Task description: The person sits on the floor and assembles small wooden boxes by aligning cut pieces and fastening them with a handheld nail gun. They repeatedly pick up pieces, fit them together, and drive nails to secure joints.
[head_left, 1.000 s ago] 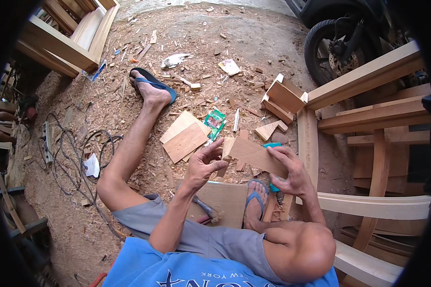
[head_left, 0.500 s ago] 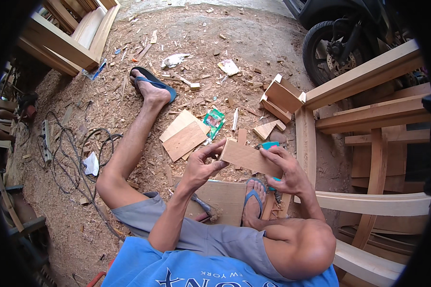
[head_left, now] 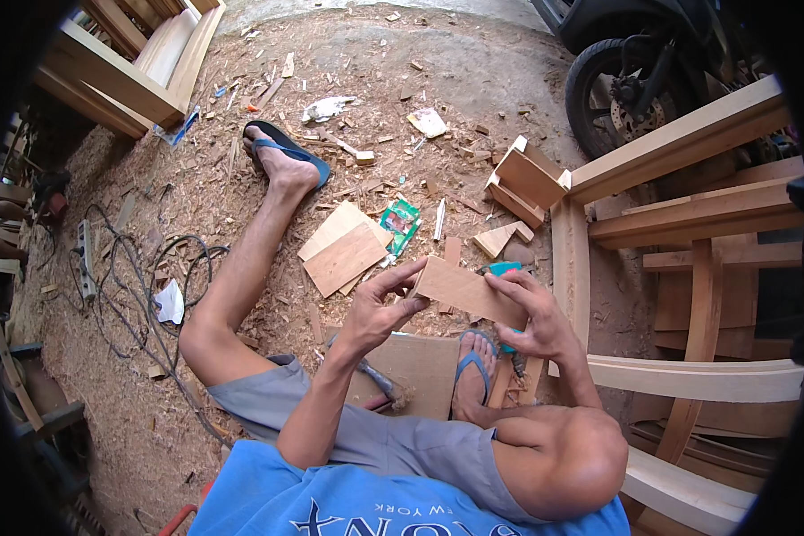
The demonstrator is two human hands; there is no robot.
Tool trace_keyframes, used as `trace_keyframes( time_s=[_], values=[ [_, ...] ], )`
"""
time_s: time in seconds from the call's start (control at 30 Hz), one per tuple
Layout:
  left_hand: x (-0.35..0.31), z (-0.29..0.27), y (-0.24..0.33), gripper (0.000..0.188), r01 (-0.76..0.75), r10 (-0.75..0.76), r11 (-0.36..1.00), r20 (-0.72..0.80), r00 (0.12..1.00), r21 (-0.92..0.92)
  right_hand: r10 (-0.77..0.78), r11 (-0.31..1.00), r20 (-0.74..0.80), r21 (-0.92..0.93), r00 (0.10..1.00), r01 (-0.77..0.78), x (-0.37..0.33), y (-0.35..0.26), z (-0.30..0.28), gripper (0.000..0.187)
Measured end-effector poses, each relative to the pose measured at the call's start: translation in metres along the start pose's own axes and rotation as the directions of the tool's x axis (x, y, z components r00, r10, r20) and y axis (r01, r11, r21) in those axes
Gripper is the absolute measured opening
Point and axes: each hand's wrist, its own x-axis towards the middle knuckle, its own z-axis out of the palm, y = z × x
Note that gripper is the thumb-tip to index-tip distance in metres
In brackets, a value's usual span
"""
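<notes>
Head view: L hand (head_left: 375, 313) has its grip pinched on the left end of a flat, rectangular brown wood piece (head_left: 469, 291), R hand (head_left: 545, 317) w/ grip curved round the right end. Piece is held up btwn them, above sawdust-strewn ground (head_left: 268, 308), nr a partly hidden teal tool (head_left: 505, 268).

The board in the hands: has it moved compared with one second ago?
Yes, slightly to the left: the board's left end is now closer to the wood sheets lying on the ground.
</notes>
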Motion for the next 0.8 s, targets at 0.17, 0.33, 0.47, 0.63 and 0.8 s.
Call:
trace_keyframes(
  time_s=[0.17, 0.33, 0.47, 0.63, 0.8],
  values=[
    [-0.001, -0.003, -0.003, 0.072, 0.046, -0.05, 0.998, -0.113, 0.992, -0.035, 0.006, 1.0, -0.243, 0.013, 0.97, -0.003, -0.005, 0.026, 0.008, 0.064],
    [-0.004, -0.013, -0.011, 0.08, 0.092, -0.096, 0.995, -0.245, 0.965, -0.028, 0.238, 0.961, -0.192, -0.094, 0.952, -0.259, 0.007, 0.086, 0.068, 0.061],
    [-0.012, -0.024, -0.023, 0.074, 0.162, -0.173, 0.983, -0.131, 0.976, -0.09, 0.208, 0.923, -0.083, -0.313, 0.975, -0.224, 0.014, 0.099, 0.114, 0.061],
    [-0.024, -0.041, -0.021, 0.075, 0.06, -0.068, 0.997, -0.153, 0.986, -0.056, 0.053, 0.969, 0.136, -0.246, 0.989, -0.019, 0.013, 0.041, 0.067, 0.057],
    [-0.053, -0.081, 0.004, 0.073, 0.042, 0.037, 0.97, -0.314, 0.949, 0.24, 0.192, 0.962, 0.622, -0.272, 0.759, -0.021, 0.013, -0.036, -0.018, 0.048]
  ],
)
